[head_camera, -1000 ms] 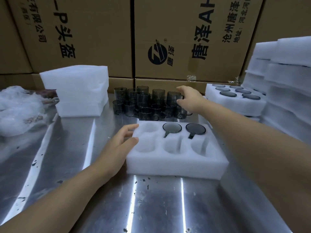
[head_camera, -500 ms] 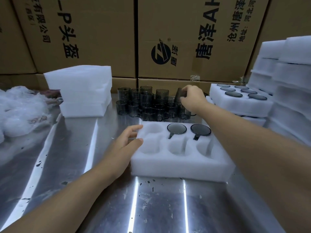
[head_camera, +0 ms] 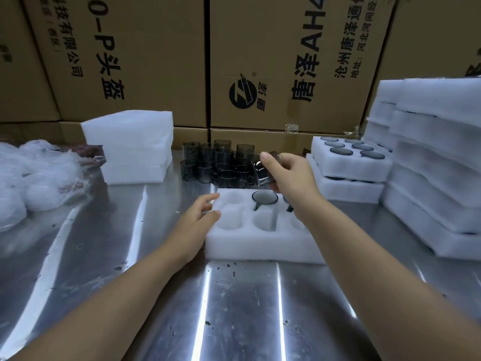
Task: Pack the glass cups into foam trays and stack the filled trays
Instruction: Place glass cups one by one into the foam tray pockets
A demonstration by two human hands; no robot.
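Stainless-steel tabletop, scuffed, with bright strips of reflected light; printed cardboard cartons form the far wall.

1. Foam tray, white, six round pockets in two rows. Lies near centre on the tabletop. One seated cup fills the far middle pocket, its handle pointing toward the near side. The far left, near left and near middle pockets are unfilled. The right-hand pockets are mostly hidden by the right forearm.

2. Left grip, a bare hand. Rests against the tray's left edge, fingers loosely extended along the far left corner, thumb laid on the top surface. It holds nothing.

3. Right grip, a bare hand. Raised above the tray's far edge, fingers and thumb closed round the held cup, a smoky glass piece, tilted and clear of the tray.

4. Loose cups, dark tinted glass, upright in a tight cluster. They stand at far centre, just beyond the tray.

5. Foam sheet stack, plain white block, far left of the cluster.

6. Crumpled plastic wrap, far left edge of the tabletop.

7. Filled trays, two stacked, to the right of the cluster. The upper one shows six cup rims.

8. Tall foam stacks, several layers, along the right edge.
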